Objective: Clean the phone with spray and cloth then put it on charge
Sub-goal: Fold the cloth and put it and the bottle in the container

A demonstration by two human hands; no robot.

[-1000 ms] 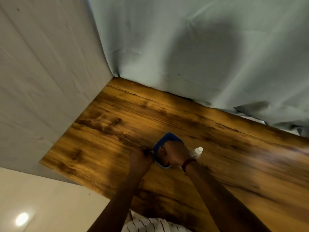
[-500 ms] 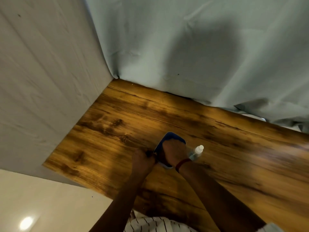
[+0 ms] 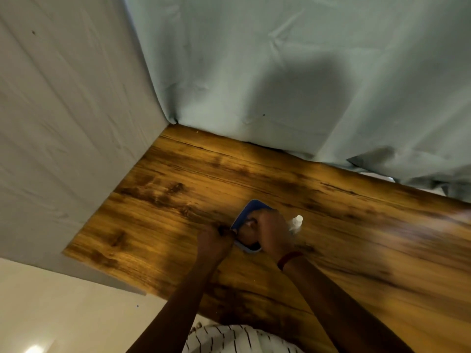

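Observation:
The phone (image 3: 251, 208), in a blue case, lies flat on the wooden table (image 3: 178, 200). My right hand (image 3: 271, 234) rests on top of it, fingers curled over what looks like a small dark cloth (image 3: 249, 226) pressed on the screen. The cloth is mostly hidden by the hand. My left hand (image 3: 213, 242) is closed at the phone's left edge and pinches it there. A small clear spray bottle (image 3: 295, 222) with a white cap stands just right of my right hand, partly behind it. No charger is in view.
A pale green curtain (image 3: 280, 85) hangs along the table's far edge. A white wall (image 3: 63, 123) borders the table on the left. My striped shirt (image 3: 229, 337) shows at the bottom, and light floor (image 3: 63, 314) lies at the lower left.
My right hand has shifted slightly over the phone, uncovering more of the blue case at the far end. The left hand stays at the phone's left edge. The bottle has not moved.

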